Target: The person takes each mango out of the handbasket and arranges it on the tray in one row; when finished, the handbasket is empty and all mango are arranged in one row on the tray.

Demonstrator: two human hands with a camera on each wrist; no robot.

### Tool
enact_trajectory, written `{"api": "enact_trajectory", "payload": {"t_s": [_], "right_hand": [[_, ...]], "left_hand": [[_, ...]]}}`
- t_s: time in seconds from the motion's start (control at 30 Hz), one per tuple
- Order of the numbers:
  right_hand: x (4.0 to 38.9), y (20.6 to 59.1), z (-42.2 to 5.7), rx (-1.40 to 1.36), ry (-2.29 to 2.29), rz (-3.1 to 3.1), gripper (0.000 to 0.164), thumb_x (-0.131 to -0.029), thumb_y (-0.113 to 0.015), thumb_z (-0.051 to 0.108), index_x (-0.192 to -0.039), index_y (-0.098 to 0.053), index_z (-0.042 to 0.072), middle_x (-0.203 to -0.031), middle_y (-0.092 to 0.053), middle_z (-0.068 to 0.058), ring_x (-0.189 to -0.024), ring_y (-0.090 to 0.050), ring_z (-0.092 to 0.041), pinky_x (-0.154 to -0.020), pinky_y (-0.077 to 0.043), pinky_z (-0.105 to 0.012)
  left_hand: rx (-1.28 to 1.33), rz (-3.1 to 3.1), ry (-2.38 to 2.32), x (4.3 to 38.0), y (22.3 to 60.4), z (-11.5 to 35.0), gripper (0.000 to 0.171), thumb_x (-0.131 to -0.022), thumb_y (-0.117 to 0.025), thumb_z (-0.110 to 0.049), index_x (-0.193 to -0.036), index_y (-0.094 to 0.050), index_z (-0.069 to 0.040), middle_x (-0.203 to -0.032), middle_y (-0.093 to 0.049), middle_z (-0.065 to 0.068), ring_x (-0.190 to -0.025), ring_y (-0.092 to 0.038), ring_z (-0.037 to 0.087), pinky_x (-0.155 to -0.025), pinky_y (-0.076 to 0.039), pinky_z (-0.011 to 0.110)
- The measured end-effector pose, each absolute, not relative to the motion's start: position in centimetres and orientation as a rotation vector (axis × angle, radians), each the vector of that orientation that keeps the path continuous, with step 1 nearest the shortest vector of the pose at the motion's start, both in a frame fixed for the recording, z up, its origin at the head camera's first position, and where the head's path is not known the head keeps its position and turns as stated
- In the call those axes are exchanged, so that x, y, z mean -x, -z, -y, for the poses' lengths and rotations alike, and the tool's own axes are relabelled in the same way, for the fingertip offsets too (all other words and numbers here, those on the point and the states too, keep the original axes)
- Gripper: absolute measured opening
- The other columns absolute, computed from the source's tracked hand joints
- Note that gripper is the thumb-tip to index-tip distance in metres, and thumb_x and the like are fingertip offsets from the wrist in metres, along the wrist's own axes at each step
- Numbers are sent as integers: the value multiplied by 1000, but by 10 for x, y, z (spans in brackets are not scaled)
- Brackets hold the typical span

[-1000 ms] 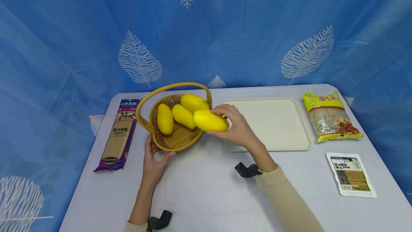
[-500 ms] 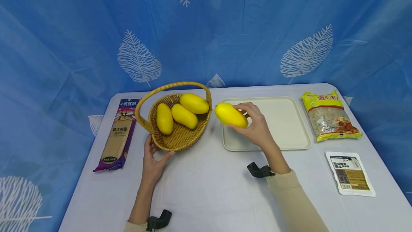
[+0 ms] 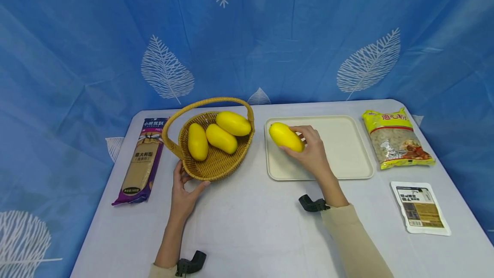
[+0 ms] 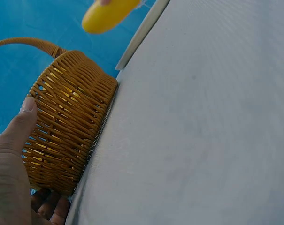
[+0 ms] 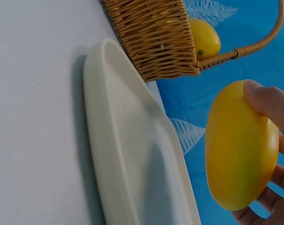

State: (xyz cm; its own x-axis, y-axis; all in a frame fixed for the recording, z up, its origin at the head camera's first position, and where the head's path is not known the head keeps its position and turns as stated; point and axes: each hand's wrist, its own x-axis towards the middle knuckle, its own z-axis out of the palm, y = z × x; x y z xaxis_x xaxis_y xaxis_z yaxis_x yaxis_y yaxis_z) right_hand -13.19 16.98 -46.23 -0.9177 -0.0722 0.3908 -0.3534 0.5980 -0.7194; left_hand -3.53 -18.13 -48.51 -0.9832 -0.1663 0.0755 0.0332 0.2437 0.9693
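My left hand (image 3: pixel 184 196) holds the near-left side of a woven wicker basket (image 3: pixel 214 168). In the left wrist view the thumb (image 4: pixel 20 122) lies against the basket's wall, with fingertips showing low at its far side. Several yellow mangoes (image 3: pixel 221 139) lie in the basket, beneath its arched handle. A further mango (image 3: pixel 286 137) is gripped between the thumb and fingers of my right hand (image 3: pixel 313 153). It hangs over the left part of a cream tray (image 3: pixel 343 149); the right wrist view shows the mango (image 5: pixel 240 145) apart from the tray, whose surface carries a shadow.
On the left lies a purple-edged packet of spaghetti (image 3: pixel 143 162). A yellow bag of pasta (image 3: pixel 397 140) is right of the tray, and a flat white-edged pouch (image 3: pixel 420 208) lies nearer. The white-covered table (image 3: pixel 247 231) ends at a blue leaf-patterned curtain (image 3: pixel 293 55).
My right hand has carried the mango rightward, from the basket's right rim to above the tray, slowing in the last half second. The left hand and basket have stayed put.
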Motion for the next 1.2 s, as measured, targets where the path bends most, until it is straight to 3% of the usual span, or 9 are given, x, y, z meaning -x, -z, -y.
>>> {"api": "enact_trajectory", "payload": {"t_s": [0.93,1.2], "right_hand": [[140,490,-164,-118,-1151,2618,62,-73,-88,31,-122,-64,2,-113,-61,-18,-99,-54,-33,-84,-45,-41],[133,486,-160,-136,-1164,2730,65,-79,-80,31,-133,-56,3,-122,-55,-20,-107,-51,-34,-91,-45,-48]], "left_hand": [[-156,2364,1823,35,485,181,99,-80,-78,1,-156,-14,-4,-148,-38,24,-119,-45,29,-107,-32,47],[-152,2351,1835,35,485,182,99,-80,-77,3,-156,-14,-3,-147,-38,26,-119,-45,30,-106,-33,46]]}}
